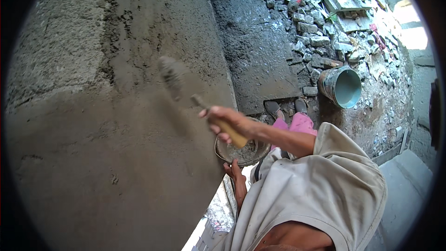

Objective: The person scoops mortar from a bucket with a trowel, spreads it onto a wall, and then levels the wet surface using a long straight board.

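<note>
My right hand (225, 123) grips the wooden handle (234, 134) of a trowel, whose blade (171, 77) is blurred, carrying grey material in front of the wet cement-plastered surface (116, 158). Along that surface's upper left runs a rougher band (62, 42) with a ragged dark edge. Below the handle, my left hand (235, 171) holds the rim of a round mortar pan (251, 157) with grey mix inside, partly hidden by my right hand and forearm.
A bucket (343, 87) of greyish liquid stands at right on rubble-strewn ground. Broken blocks (346, 0) are piled behind it. A dark, mortar-splashed slab (251, 56) lies beside the plastered surface. My feet (300, 105) are near its lower edge. A pale wall (420, 97) bounds the far right.
</note>
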`<state>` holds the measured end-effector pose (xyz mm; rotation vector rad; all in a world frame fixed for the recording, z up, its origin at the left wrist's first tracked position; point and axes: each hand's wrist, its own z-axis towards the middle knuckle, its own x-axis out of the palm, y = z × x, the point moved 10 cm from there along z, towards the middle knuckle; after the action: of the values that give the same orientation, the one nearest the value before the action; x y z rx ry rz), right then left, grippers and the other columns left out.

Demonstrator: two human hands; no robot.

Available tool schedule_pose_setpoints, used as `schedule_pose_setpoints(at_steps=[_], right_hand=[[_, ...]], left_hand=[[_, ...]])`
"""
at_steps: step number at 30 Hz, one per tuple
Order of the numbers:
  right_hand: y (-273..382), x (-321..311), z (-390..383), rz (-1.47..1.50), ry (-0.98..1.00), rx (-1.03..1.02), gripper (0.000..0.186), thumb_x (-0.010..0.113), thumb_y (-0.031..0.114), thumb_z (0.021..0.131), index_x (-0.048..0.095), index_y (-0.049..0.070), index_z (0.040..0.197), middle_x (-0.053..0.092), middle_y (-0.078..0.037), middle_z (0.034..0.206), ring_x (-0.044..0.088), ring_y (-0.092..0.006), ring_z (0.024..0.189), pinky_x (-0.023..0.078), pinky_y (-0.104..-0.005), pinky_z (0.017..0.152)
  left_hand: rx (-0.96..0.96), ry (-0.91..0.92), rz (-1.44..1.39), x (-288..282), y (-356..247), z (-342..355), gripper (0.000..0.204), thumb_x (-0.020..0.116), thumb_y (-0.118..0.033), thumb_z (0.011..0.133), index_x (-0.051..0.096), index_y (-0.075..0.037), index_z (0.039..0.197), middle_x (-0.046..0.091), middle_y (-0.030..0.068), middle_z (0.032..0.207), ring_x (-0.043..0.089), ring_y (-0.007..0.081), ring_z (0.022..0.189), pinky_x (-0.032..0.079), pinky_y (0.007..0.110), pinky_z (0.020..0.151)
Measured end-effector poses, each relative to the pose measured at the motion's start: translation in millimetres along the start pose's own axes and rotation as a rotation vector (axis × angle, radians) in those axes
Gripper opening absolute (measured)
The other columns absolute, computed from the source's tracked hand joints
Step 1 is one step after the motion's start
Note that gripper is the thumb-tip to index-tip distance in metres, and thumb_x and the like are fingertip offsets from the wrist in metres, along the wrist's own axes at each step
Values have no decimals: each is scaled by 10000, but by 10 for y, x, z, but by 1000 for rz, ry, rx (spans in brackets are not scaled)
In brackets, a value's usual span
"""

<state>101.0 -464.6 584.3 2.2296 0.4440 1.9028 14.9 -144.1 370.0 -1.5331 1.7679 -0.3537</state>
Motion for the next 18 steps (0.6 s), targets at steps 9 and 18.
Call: schedule_pose_setpoints(at_steps=[9,18], right_hand=[[161,-2796,-1115,-367,-1194,-467,271,512,370,982,479,106,1031,519,-4,748,519,-102,522,444,-228,439],[-59,-377,595,-731,-500,-378,450,590,360,938,454,41,1224,628,-184,896,627,-347,747,491,-436,682]], left_hand=[[-179,-25,32,41,190,17,425,650,-62,717,436,-81,1083,521,126,1099,549,292,1013,507,568,842],[-150,61,252,46,140,66,549,633,-87,721,353,-33,1190,464,184,1200,549,344,1039,570,539,785]])
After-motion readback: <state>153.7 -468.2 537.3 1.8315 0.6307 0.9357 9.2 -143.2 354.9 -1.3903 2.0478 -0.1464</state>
